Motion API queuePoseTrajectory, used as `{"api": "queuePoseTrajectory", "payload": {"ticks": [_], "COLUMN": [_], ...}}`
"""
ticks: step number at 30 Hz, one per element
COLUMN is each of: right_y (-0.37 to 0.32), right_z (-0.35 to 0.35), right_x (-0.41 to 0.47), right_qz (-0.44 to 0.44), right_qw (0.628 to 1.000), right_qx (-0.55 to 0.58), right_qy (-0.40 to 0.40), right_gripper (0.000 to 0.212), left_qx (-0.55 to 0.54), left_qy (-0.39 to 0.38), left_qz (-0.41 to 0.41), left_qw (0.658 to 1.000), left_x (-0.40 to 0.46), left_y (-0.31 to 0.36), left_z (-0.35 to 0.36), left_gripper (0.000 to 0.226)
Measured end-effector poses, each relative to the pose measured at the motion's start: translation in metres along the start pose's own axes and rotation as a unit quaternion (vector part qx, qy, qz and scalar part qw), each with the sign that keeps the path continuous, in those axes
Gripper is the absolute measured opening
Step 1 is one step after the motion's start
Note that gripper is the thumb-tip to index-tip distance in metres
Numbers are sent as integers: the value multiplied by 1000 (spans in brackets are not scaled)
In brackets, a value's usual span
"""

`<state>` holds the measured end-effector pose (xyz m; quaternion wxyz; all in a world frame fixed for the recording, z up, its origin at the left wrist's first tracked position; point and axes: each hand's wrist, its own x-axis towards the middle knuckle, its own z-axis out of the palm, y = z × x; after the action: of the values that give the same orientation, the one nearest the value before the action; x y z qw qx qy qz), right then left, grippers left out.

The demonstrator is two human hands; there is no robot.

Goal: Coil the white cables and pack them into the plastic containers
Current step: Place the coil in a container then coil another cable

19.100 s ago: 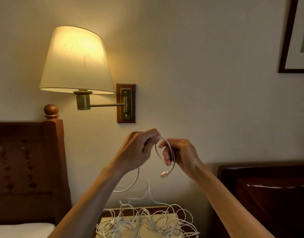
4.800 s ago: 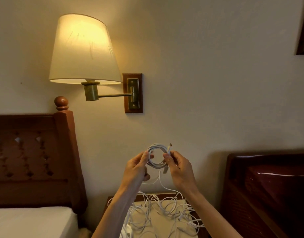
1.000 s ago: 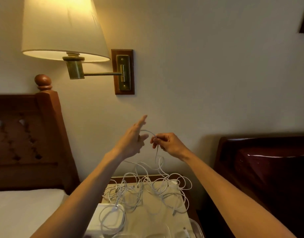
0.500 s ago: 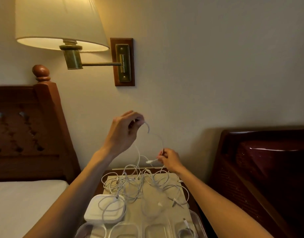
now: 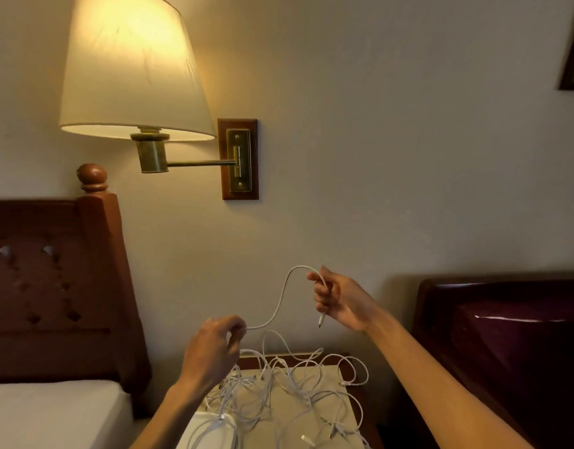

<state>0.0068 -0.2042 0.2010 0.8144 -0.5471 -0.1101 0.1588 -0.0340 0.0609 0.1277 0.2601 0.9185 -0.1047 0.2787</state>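
A white cable [image 5: 280, 301] runs in a loose S-shaped curve through the air between the two hands, raised in front of the wall above the bedside table [image 5: 314, 377]. The right hand [image 5: 339, 299] is the higher one; its fingers are curled round the cable near one end, and the short plug end [image 5: 321, 319] hangs straight down below the fist. From the top of that fist the cable arches up and to the left, then drops down to the left hand [image 5: 214, 348], which sits lower and nearer the camera. The left hand pinches the cable between thumb and curled fingers, and from there the cable falls away beneath the hand.

Below both hands lies a tangled heap of white cables [image 5: 288, 387], spread in loops across the pale top of the bedside table, some loops hanging past its right edge. Just under the left forearm, at the near left corner of the table, a white box [image 5: 211, 432] lies with cable strands over it.

To the left of the left hand stands a wooden headboard [image 5: 52, 286] with a white mattress [image 5: 49, 413] below it. To the right of the right arm is a dark headboard [image 5: 505, 335]. High above the left hand a lit wall lamp [image 5: 133, 69] hangs on a brass arm, and a picture frame corner [image 5: 570, 59] shows at the far upper right.
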Motion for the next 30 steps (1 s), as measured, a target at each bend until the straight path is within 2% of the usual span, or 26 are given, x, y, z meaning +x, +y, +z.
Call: {"api": "queuePoseTrajectory", "payload": {"ticks": [3,5,7,9,11,13,15,18,22,26,30], "right_y": [-16,-25,-35,-41,-45,-49,-55,-67,-75,-72,-72], "right_z": [9,16,20,25,28,30,28,27,27,32,36], "right_x": [-12,-20,-27,-32,-36,-38,-40,-47,-53,-50,-50], "right_qz": [-21,-24,-5,18,25,12,0,8,27,6,-34], "right_qw": [996,990,989,988,988,986,983,991,992,988,989], "right_qx": [-86,-140,-146,-138,-135,-164,-184,-136,-112,-153,-145], "right_qy": [8,-7,-38,-71,-68,-19,7,-18,-55,7,-20], "right_gripper": [33,30,29,31,34,44,44,33,32,34,33], "left_qx": [4,-68,-108,-81,-56,-41,-33,-17,-11,-17,-16], "left_qy": [-3,-49,-70,-46,-23,-13,-4,11,25,30,27], "left_qz": [108,176,233,277,306,321,327,328,324,331,340], "left_qw": [994,981,964,956,950,946,945,945,946,943,940], "left_x": [2,8,18,29,40,49,53,55,55,54,52], "left_y": [19,42,66,86,99,105,107,107,109,111,114], "left_z": [-8,-21,-36,-50,-63,-73,-78,-80,-79,-82,-86], "left_gripper": [5,7,13,16,16,16,18,19,20,17,18]}}
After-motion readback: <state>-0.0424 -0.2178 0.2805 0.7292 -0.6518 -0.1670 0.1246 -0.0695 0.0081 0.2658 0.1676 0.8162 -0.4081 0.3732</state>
